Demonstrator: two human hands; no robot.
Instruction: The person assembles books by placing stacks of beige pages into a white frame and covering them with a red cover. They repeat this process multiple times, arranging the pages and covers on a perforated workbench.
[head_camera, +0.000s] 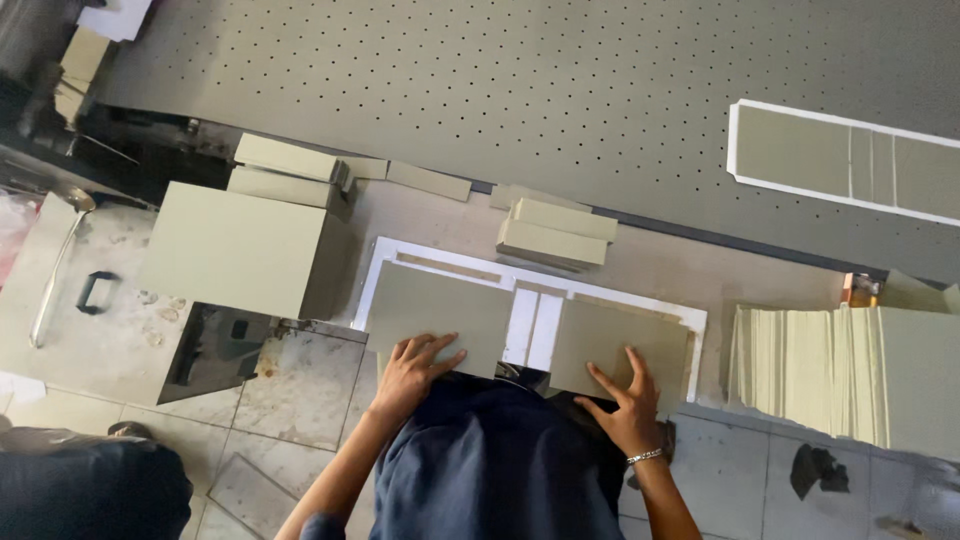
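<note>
My left hand (415, 368) lies flat, fingers spread, on the near edge of a grey-green board panel (440, 305). My right hand (622, 398), with a bracelet at the wrist, presses fingers apart on a second grey-green panel (625, 335) to the right. Both panels lie on a white-edged sheet (530, 325), with a white strip showing between them. Neither hand is curled around anything that I can see. My dark blue clothing (490, 460) hides the sheet's near edge.
A large stack of boards (235, 250) stands to the left, with smaller stacks behind it (285, 170) and at the middle (555, 235). A fanned stack (830, 370) lies on the right. The perforated grey table (550, 90) carries another white-edged sheet (840, 160). Another person's dark clothing (90, 490) is at the bottom left.
</note>
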